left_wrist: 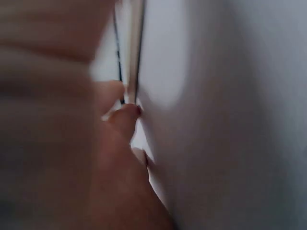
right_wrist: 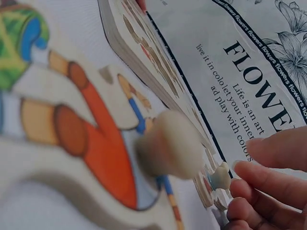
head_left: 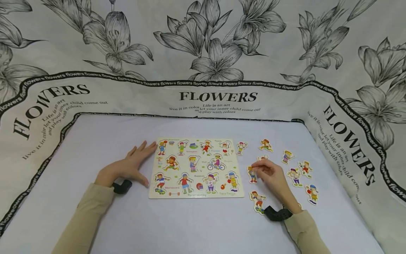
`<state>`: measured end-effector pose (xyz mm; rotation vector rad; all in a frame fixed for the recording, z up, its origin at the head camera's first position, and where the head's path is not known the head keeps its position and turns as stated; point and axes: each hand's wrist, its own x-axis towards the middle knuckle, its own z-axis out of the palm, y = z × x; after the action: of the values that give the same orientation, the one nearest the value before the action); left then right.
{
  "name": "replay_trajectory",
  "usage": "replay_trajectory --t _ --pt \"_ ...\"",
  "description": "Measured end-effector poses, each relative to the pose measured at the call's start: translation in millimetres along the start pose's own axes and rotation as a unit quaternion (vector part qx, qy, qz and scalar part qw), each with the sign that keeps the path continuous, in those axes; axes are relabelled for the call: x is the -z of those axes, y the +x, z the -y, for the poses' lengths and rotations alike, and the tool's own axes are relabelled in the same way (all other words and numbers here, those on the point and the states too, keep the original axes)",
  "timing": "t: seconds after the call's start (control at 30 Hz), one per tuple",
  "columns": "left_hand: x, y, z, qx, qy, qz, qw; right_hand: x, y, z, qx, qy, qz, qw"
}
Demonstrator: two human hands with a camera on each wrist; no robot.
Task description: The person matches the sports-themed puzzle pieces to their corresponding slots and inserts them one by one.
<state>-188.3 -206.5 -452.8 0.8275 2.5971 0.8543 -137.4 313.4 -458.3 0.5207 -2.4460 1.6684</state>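
A wooden peg puzzle board (head_left: 197, 167) printed with children doing sports lies on the white table. My left hand (head_left: 128, 167) rests spread at its left edge, fingertips at the upper corner and thumb near the lower side. In the left wrist view the fingers (left_wrist: 128, 120) are right at the board's edge (left_wrist: 133, 52). My right hand (head_left: 269, 174) is over a child-shaped puzzle piece (head_left: 252, 175), partly hiding it. In the right wrist view its fingertips are right at a pale knob (right_wrist: 220, 176), with the thumb (right_wrist: 278, 148) apart from the index finger.
A skateboarder piece (head_left: 258, 202) lies below the right hand, its knob (right_wrist: 175, 143) large in the right wrist view. Several more pieces, such as the runner (head_left: 265, 145) and the golfer (head_left: 287, 157), lie right of the board. A flower-printed cloth (head_left: 219, 100) rises behind the table.
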Motion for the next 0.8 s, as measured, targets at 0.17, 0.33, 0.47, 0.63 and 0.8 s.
replay_trajectory --t 0.17,0.33,0.47,0.63,0.8 --pt "-5.6 0.9 5.0 0.000 0.035 -0.011 0.9993 -0.2 -1.1 -4.6 0.047 0.011 0.034 0.998" --pt "-9.8 2.2 5.8 -0.005 0.068 -0.025 0.9973 1.7 -0.8 -12.3 0.096 0.004 0.058 0.994" --pt "-11.6 2.3 5.4 -0.006 0.080 -0.031 0.9963 2.1 -0.9 -13.8 0.084 -0.005 0.053 0.995" --pt "-13.3 1.3 4.7 -0.012 0.084 -0.037 0.9957 2.0 -1.2 -15.2 0.061 -0.017 0.045 0.997" --pt "-13.9 -0.4 4.3 -0.012 0.083 -0.040 0.9957 0.1 -1.3 -13.6 0.075 -0.027 0.043 0.996"
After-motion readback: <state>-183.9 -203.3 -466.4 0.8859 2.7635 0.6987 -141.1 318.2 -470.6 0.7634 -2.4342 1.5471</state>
